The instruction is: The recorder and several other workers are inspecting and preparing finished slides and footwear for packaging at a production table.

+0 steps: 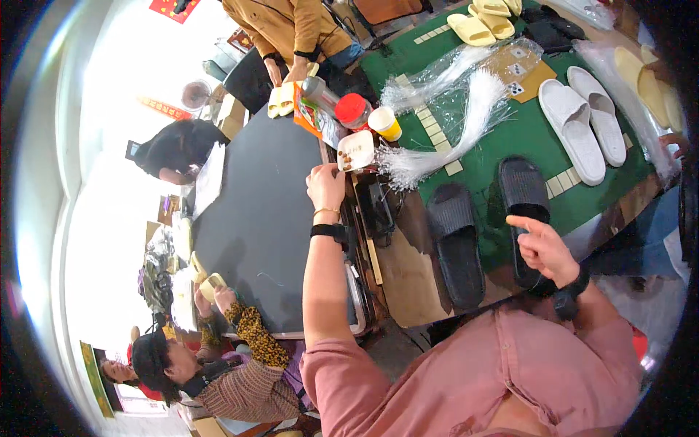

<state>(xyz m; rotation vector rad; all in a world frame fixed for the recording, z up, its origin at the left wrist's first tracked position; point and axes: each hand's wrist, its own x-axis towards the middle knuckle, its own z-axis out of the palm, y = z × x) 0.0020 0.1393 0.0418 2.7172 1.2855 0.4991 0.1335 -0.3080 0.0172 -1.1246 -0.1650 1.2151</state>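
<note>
We find the left hand (325, 187) at the green table's (542, 131) left edge, fingers curled together, touching the small white dish of brown pieces (356, 151). The right hand (542, 247) hovers at the near edge over one of two black ribbed rubber slippers (523, 204), forefinger extended, the rest folded, gripping nothing. The other black slipper (456, 244) lies just beside. White slippers (582, 124) sit toward the far right corner.
</note>
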